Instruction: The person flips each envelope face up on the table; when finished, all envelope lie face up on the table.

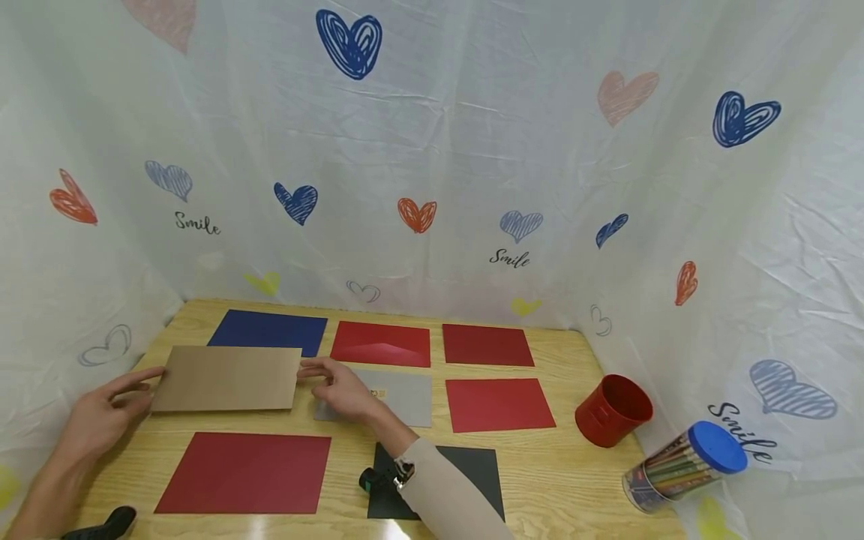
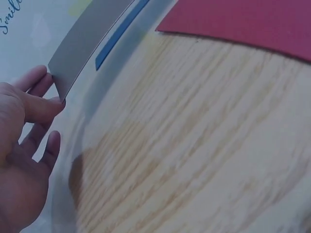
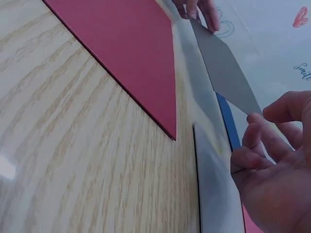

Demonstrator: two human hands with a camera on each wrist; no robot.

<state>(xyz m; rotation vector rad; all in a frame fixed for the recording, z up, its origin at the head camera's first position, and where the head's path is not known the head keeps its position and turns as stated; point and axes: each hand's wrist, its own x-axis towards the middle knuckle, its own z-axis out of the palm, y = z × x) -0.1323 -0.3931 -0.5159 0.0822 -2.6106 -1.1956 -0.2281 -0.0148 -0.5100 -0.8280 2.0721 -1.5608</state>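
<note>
A thin tan rectangular card [image 1: 226,379] is held at its two short ends, tilted above the table at the left. My left hand [image 1: 104,416] pinches its left edge; in the left wrist view thumb and fingers meet at the corner of the card [image 2: 90,46]. At the opposite end my right hand [image 1: 344,390] pinches the right edge, thumb and index finger at the corner in the right wrist view. Behind the card lies a dark blue card [image 1: 270,330], partly covered by it. A grey card [image 1: 405,397] with a small label lies under my right hand.
A large dark red card [image 1: 246,472] lies in front. Red cards [image 1: 489,345] lie at the back and right. A black card [image 1: 472,476] is partly beneath my right forearm. At the right edge stand a red cup [image 1: 601,420] and a blue-lidded jar of pencils [image 1: 682,465].
</note>
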